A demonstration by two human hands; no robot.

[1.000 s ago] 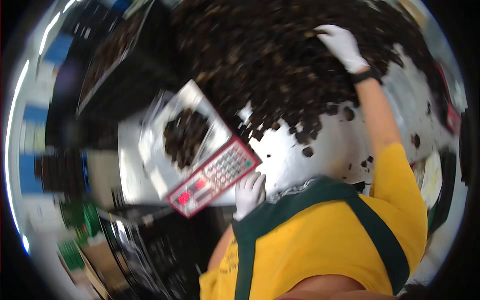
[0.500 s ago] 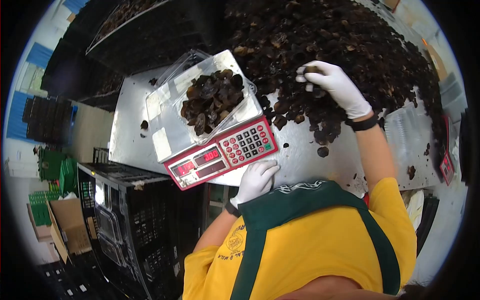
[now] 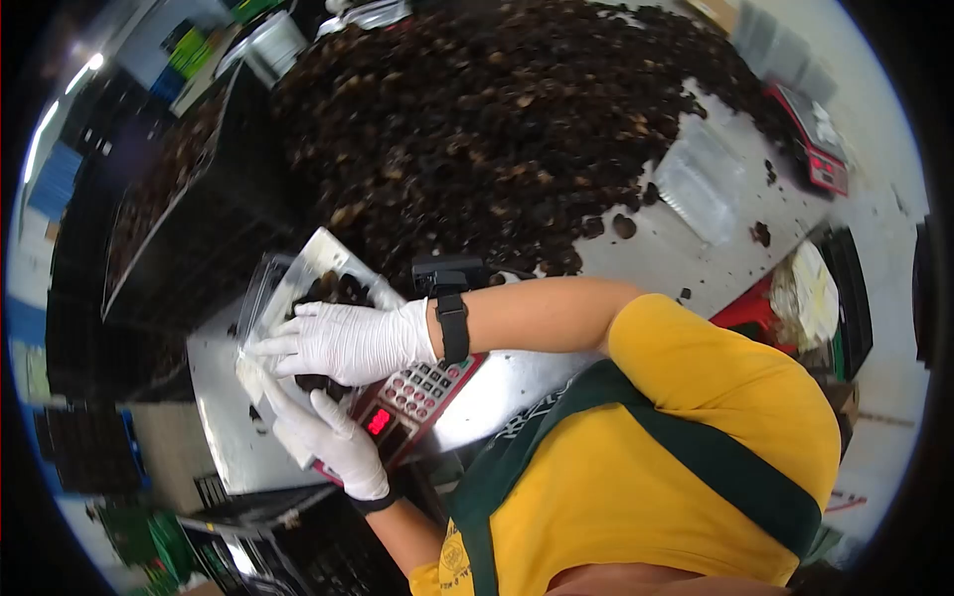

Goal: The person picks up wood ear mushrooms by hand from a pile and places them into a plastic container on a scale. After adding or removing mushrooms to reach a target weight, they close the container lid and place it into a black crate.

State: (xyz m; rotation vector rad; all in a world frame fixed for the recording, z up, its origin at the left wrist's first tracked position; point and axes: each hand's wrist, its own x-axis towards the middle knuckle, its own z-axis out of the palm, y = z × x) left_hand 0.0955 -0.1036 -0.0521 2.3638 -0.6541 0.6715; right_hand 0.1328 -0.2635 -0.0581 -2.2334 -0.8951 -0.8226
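A clear plastic container [image 3: 266, 283] sits on a red and white digital scale [image 3: 422, 389], with dark brown wood ear mushrooms [image 3: 336, 288] in it. Over the container lies my right hand [image 3: 348, 341], in a white glove, fingers stretched to the left and covering much of the mushrooms. My left hand [image 3: 333, 445], gloved too, is at the container's near left side, fingers extended along the edge and thumb apart. Its fingertips come close to those of my right hand. Red digits glow on the scale's display, partly blocked by my left hand.
A broad heap of wood ear mushrooms [image 3: 477, 129] covers the back of the metal table [image 3: 224, 417]. Clear plastic trays [image 3: 701, 179] lie to the right, with a second scale [image 3: 825, 169] beyond. A black crate [image 3: 184, 223] of mushrooms stands at left; a black device [image 3: 447, 273] is beside my right forearm.
My right hand has moved left from the heap to the container on the scale. My left hand has gone from the scale's front edge to the container's side. The view has shifted right.
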